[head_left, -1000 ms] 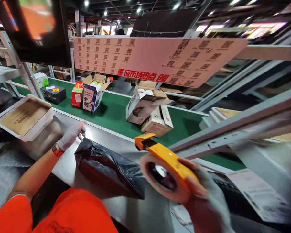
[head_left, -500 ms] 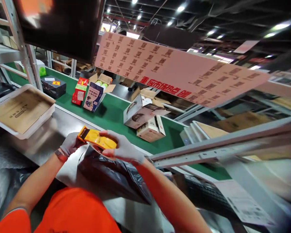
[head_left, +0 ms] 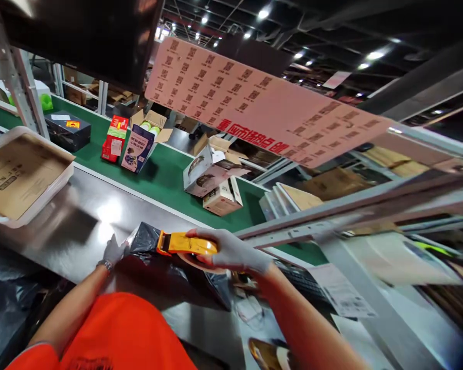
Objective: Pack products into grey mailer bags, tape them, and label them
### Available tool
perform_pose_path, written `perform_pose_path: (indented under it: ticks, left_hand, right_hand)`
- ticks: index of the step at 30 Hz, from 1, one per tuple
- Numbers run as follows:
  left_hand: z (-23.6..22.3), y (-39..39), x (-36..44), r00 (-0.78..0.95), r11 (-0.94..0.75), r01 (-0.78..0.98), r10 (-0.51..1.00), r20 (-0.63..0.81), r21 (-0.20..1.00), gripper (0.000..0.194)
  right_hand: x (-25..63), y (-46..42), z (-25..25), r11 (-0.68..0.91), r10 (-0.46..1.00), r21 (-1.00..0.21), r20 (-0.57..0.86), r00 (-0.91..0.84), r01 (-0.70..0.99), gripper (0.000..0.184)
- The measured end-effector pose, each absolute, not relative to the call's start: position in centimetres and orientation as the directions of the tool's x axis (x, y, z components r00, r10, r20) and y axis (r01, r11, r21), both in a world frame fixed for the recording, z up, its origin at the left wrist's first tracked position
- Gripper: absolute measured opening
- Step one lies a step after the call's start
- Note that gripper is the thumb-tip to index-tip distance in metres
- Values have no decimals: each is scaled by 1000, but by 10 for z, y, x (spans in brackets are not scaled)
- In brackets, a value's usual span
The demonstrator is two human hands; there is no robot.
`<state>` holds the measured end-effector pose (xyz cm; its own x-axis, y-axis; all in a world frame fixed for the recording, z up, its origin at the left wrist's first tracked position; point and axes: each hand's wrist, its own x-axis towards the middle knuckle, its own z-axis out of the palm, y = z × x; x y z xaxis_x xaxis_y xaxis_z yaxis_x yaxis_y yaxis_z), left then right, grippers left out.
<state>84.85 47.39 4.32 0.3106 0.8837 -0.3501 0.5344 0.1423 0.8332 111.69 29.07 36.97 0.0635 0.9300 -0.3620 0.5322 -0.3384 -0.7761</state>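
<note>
My right hand (head_left: 235,251), in a pale glove, is closed around a yellow tape dispenser (head_left: 191,243) with a roll of tape under it. The dispenser's front end rests on or just over a package wrapped in a black plastic bag (head_left: 146,240). This package lies in front of me on the metal table. At its left end is my left hand (head_left: 116,251), also gloved, with its fingers stretched out and its thumb side against the black plastic. Part of that hand's grip side is hard to see.
Beyond the metal table (head_left: 88,192) runs a green conveyor (head_left: 165,187) bearing a red box (head_left: 114,139), a blue-white box (head_left: 136,149) and stacked cartons (head_left: 223,197). A white tray (head_left: 57,187) with flat cardboard stands left. A metal frame bar (head_left: 293,234) crosses at right.
The tape dispenser has moved right and down to the black package in my right hand. My left hand has let go of the dispenser's front and dropped to the package's left end.
</note>
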Motion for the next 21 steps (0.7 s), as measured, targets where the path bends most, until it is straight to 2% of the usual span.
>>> perform_pose_path:
  ticks: [2, 4, 5, 6, 7, 8, 10, 11, 13, 15, 17, 19, 21]
  left_hand:
    - [54, 474, 836, 286, 37, 539, 932, -224, 842, 60]
    - [77, 467, 826, 336, -166, 473, 942, -3, 865, 53]
    - [93, 458, 826, 427, -323, 383, 893, 143, 865, 47]
    - [111, 445, 829, 545, -489, 243, 783, 299, 837, 40]
    - [130, 427, 837, 679, -647, 23, 569, 463, 762, 36]
    - [150, 405, 850, 774, -720, -200, 300, 557, 665, 36]
    - [185, 355, 889, 821, -711, -484, -168, 546, 510, 38]
    - [197, 330, 913, 806, -694, -560, -330, 492, 453, 45]
    - [209, 291, 964, 786, -693, -615, -500, 363, 377, 68]
    - [201, 270, 1005, 808, -733, -589, -545, 223, 340, 89]
    - [182, 269, 1028, 861, -802, -500, -501, 88, 328, 100]
    - [161, 278, 1030, 908, -858, -401, -418, 19, 322, 102]
    - [148, 290, 1022, 936, -883, -338, -351, 21, 324, 97]
  right_hand:
    - [1118, 290, 369, -294, 944, -746, -324, 60, 597, 70]
    - [1119, 290, 368, -249, 955, -722, -293, 41, 646, 67]
    - [1121, 290, 366, -223, 961, -719, -277, 23, 659, 67]
    - [1122, 289, 364, -192, 967, -717, -256, 3, 670, 67]
    - [1124, 288, 362, -153, 974, -710, -228, -18, 687, 66]
    - [1126, 287, 358, -107, 981, -693, -188, -35, 712, 64]
    - [1130, 284, 351, -8, 992, -624, -101, -70, 782, 61]
    - [1131, 282, 348, 36, 994, -574, -61, -87, 818, 61]
    - [1133, 276, 342, 102, 992, -494, -8, -122, 863, 65]
    - [1137, 267, 337, 130, 991, -473, 24, -135, 872, 68]
    - [1146, 249, 334, 122, 992, -479, 46, -114, 869, 70]
    - [1162, 220, 330, 84, 996, -480, 75, -54, 873, 70]
    - [1182, 179, 324, 20, 995, -468, 100, 30, 883, 68]
